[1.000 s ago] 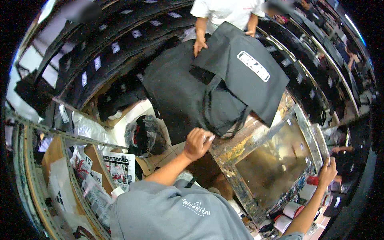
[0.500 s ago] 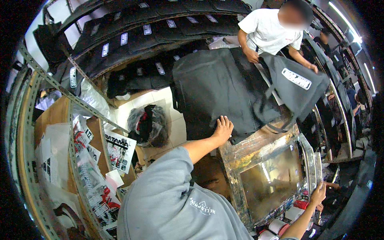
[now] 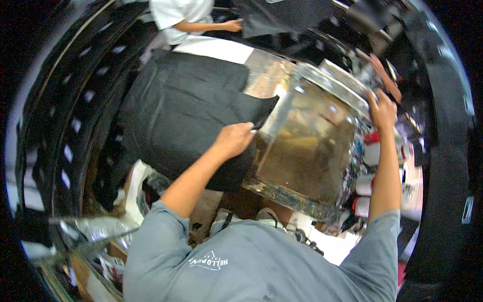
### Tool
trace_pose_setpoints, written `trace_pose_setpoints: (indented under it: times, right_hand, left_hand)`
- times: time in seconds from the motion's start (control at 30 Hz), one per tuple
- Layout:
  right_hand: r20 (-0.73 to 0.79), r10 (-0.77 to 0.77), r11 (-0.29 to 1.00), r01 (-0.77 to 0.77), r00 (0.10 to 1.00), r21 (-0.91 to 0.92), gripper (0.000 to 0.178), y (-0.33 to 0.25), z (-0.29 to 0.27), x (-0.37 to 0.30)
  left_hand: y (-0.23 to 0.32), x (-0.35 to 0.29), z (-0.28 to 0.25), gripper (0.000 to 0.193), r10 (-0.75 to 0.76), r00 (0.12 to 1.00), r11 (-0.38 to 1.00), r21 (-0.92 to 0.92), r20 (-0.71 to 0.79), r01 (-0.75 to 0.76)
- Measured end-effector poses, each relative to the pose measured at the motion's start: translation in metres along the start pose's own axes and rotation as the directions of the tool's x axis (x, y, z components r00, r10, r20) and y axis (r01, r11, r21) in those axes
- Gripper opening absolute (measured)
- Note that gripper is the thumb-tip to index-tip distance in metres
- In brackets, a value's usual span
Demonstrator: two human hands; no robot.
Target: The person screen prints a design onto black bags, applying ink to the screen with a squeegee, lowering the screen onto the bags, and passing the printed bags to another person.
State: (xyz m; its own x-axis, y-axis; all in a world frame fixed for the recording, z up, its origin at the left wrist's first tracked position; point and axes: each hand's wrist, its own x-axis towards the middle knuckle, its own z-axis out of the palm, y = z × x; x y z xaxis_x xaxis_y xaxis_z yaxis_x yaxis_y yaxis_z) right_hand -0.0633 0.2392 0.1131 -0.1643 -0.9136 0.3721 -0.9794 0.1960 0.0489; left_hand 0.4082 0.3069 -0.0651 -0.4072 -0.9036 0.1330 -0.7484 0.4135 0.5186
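My left hand [image 3: 235,140] is closed on the right edge of a black fabric piece [image 3: 171,110]. That edge is lifted, and a dark corner sticks up beyond my fingers. Right of the fabric lies a worn wooden frame [image 3: 287,193] around a glossy, brownish see-through panel [image 3: 307,146]. My right hand [image 3: 383,110] is closed at the far right end of a pale, smeared bar [image 3: 334,85] along the frame's far side. Motion blur softens the fingers, and the underside of the grip is hidden.
Across the table a person in a white shirt [image 3: 183,15] holds a black fabric item [image 3: 282,17]. Another person's arm [image 3: 386,78] reaches in beyond my right hand. Red-and-white containers [image 3: 365,183] crowd the frame's right side. Racks of black goods [image 3: 65,116] stand at left.
My view has turned right. My left hand, which lay flat on the black fabric, now grips its raised edge. The person opposite has carried the labelled black piece off the fabric. My right hand keeps its hold.
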Motion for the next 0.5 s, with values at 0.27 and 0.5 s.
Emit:
trace_pose_setpoints:
  times: [0.27, 0.5]
  right_hand:
    - [-0.105, -0.099, 0.99, 0.108, 0.99, 0.085, 0.082, 0.006, -0.011, 0.014]
    - [-0.202, -0.147, 0.977, 0.174, 0.968, 0.123, 0.074, 0.006, -0.015, 0.011]
  left_hand:
    - [0.158, 0.088, 0.185, 0.068, 0.143, 0.987, 0.968, -0.219, 0.072, -0.124]
    - [0.102, 0.055, 0.249, 0.115, 0.254, 0.939, 0.928, 0.216, 0.233, -0.304]
